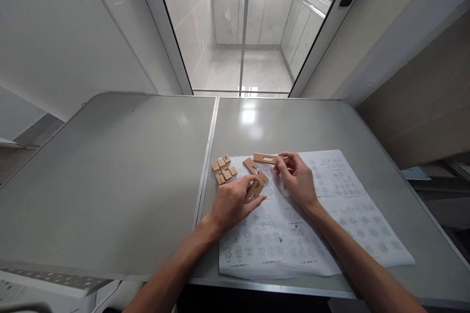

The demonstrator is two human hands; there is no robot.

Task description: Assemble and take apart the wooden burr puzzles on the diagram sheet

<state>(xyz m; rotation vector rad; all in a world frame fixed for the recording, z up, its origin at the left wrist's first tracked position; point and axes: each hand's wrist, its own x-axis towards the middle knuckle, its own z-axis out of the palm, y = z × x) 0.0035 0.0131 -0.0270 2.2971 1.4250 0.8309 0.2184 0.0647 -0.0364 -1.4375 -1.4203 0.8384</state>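
My left hand (233,201) is closed on a flat wooden puzzle piece (254,191) that bears a black mark and a cut-out, held between thumb and fingers. My right hand (298,177) pinches the right end of a long wooden piece with a slot (265,158). Between the hands lies a notched wooden piece (250,164), partly behind the piece at my left hand. To the left of it, a cluster of small wooden blocks (223,171) sits together, one marked in black. Fingertips of both hands are partly hidden.
A large printed sheet (312,234) with rows of small diagrams lies under my hands on the grey table (147,171). A metal seam (208,156) crosses the tabletop beside the blocks. Behind the table's far edge stands a framed glass door (242,34).
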